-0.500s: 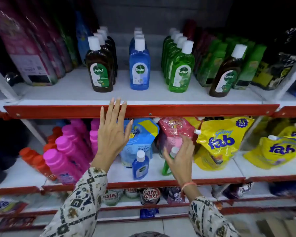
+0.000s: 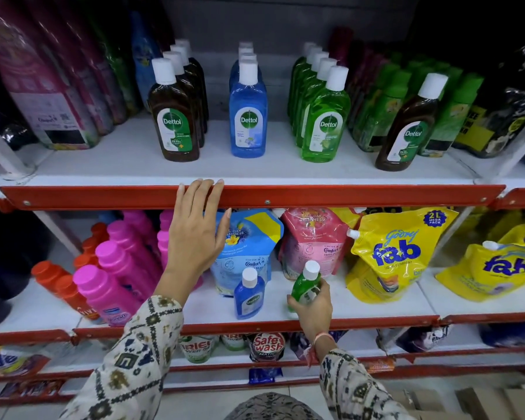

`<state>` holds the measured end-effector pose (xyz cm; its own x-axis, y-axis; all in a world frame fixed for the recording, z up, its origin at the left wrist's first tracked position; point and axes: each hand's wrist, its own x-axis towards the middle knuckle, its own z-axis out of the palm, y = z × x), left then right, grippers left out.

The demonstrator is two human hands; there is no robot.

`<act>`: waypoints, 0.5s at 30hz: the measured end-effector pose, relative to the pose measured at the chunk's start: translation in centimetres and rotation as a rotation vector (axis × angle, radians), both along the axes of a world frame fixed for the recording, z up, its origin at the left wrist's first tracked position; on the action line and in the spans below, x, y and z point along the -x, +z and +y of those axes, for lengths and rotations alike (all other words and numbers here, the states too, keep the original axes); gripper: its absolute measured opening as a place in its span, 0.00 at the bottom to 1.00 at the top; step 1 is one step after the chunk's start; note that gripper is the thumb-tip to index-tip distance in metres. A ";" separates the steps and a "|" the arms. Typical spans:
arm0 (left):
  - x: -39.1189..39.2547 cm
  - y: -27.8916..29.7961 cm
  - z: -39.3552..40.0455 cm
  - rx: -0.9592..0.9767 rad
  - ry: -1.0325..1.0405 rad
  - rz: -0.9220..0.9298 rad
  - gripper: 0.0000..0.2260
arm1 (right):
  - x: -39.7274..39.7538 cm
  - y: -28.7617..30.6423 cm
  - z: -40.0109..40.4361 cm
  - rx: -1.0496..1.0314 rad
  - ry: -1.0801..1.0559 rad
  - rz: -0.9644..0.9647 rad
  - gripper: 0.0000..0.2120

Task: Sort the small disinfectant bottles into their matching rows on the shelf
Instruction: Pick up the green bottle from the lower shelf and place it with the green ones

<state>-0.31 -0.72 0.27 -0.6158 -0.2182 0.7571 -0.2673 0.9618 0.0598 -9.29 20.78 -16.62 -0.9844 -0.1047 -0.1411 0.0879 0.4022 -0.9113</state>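
Two small bottles on the lower shelf [image 2: 376, 301].
Right hand [image 2: 311, 307] fingers grip the green bottle [image 2: 305, 284], tilted cap up-right; blue bottle [image 2: 249, 294] upright; left hand [image 2: 194, 234] open.

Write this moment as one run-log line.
right hand: grips small green bottle, tilted | left hand: fingers on red shelf edge | small blue bottle: upright, middle shelf
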 end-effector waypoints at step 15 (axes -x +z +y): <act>0.1 0.3 0.3 -0.036 -0.005 0.021 0.21 | -0.8 13.6 1.9 0.161 -0.022 0.494 0.43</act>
